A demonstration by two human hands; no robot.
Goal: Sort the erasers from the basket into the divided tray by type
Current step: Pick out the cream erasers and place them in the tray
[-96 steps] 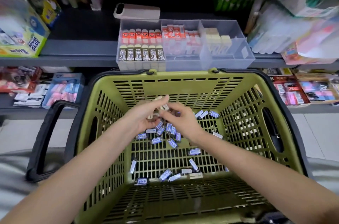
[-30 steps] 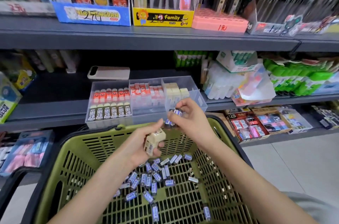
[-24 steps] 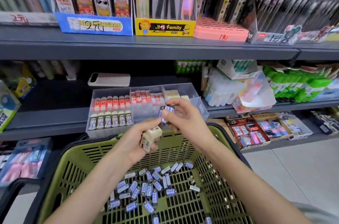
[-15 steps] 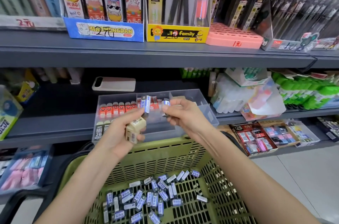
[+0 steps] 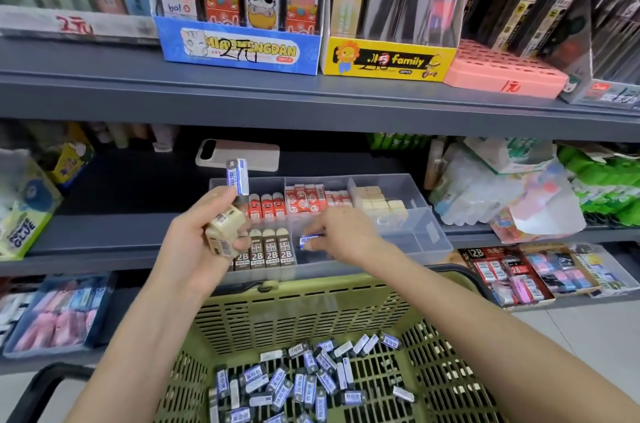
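Two grey shelves point(image 5: 242, 100) span the view. The clear divided tray point(image 5: 427, 237) sits at the front edge of the lower one. The green basket point(image 5: 311, 294) stands just below, its rim near the tray's front wall. Loose erasers point(image 5: 294, 381) in blue labels lie heaped on the basket floor, with bare grid along its right side. The tray's front middle section has open room, and the right hand point(image 5: 349, 235) reaches into it, fingers curled, pinching a flat eraser point(image 5: 310, 240). The left hand point(image 5: 194, 242) hovers over the tray's left section, its fingers wrapped round cream erasers point(image 5: 223, 232) while thumb and forefinger pinch an upright eraser point(image 5: 238, 176). Half a second ago the right hand was up beside the left, above the tray; now it is down inside it. The left hand hides part of the 2B and orange rows. The frame cuts off the basket's near end. Whether the flat eraser touches the tray floor cannot be told.
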